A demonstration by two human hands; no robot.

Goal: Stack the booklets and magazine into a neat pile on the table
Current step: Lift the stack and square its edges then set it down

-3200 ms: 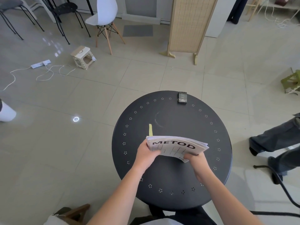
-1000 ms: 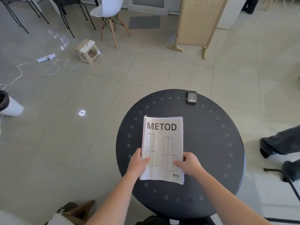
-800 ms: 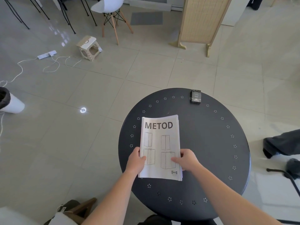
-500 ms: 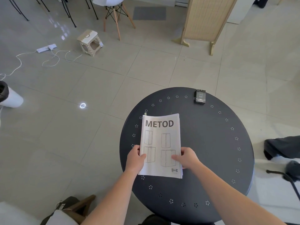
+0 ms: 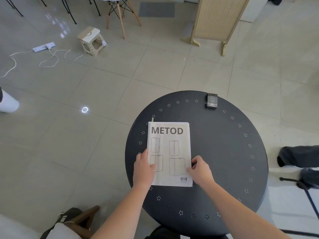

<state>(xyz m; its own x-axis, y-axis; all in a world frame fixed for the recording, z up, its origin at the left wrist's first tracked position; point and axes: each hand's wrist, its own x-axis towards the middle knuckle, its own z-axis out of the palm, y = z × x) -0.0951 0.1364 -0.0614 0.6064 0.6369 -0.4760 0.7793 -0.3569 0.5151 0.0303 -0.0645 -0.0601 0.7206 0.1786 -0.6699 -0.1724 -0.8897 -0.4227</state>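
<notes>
A pile of white booklets (image 5: 170, 144), topped by a cover reading METOD, lies flat on the left part of the round black table (image 5: 224, 152). Its edges look closely lined up, and a small yellow tab (image 5: 152, 119) pokes out at the far left corner. My left hand (image 5: 143, 169) grips the pile's left edge with the thumb on the cover. My right hand (image 5: 201, 169) is curled against the right edge, fingertips touching the sheets. What lies under the top booklet is hidden.
A small black box (image 5: 211, 100) sits near the table's far rim. Another person's legs (image 5: 298, 157) and a black chair leg (image 5: 303, 190) are close on the right. A wooden seat (image 5: 81, 219) is at lower left. A folding stool (image 5: 91, 40) stands on the floor.
The pile, earlier held up off the table in both hands, now lies flat. My right hand has slid from the cover to the pile's right edge.
</notes>
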